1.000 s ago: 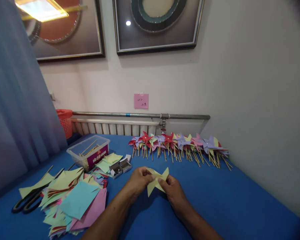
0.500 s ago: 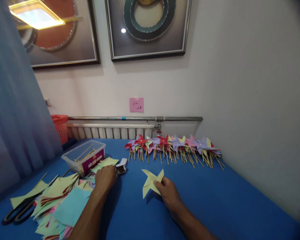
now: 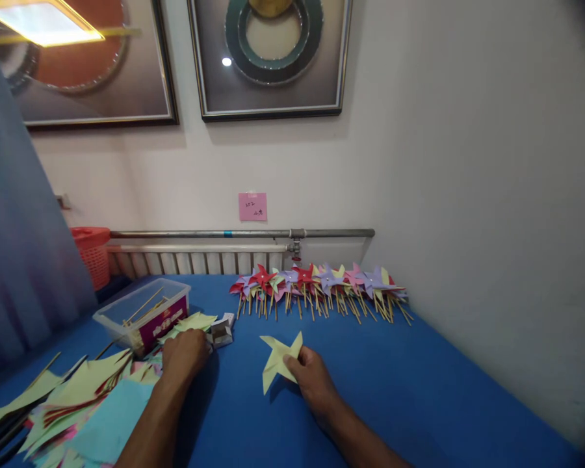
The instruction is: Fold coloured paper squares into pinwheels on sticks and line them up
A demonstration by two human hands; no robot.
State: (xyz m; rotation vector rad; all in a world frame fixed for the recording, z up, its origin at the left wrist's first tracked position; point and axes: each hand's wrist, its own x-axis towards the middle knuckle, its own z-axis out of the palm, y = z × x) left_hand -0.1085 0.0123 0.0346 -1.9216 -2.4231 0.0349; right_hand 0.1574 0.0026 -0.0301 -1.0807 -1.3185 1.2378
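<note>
"Pinwheel (image 3: 277,365), the pale-yellow paper one: where does it lie?"

"Over the middle of the bench (image 3: 433,396), well in from the right edge. It looks slightly raised, since a shadow falls beneath it."

"Which hand has it?"

"The right hand (image 3: 316,383). Its thumb presses on top and its fingers go out of sight underneath, so they are clamped on the side of the paper nearest the right edge."

"And the left hand (image 3: 188,352)?"

"Well apart from the paper, toward the left edge, just beside the small open box (image 3: 221,334). Its fingertips are hidden below the knuckles, so I cannot tell whether those fingers are together or apart."

"Which way does the paper lie from them?"

"Toward the right edge, and a little nearer the front edge, which is out of view. Bare bench lies between. The box sits on that same side too, but far closer and slightly toward the far edge."

"Any long axis?"

"None I can make out. One point aims at the far right corner, one at the far left, one toward the front; the rest is behind the thumb."

"What lies beyond?"

"A row of pinwheels on sticks (image 3: 304,275) along the far edge, clear of both hands."
</note>
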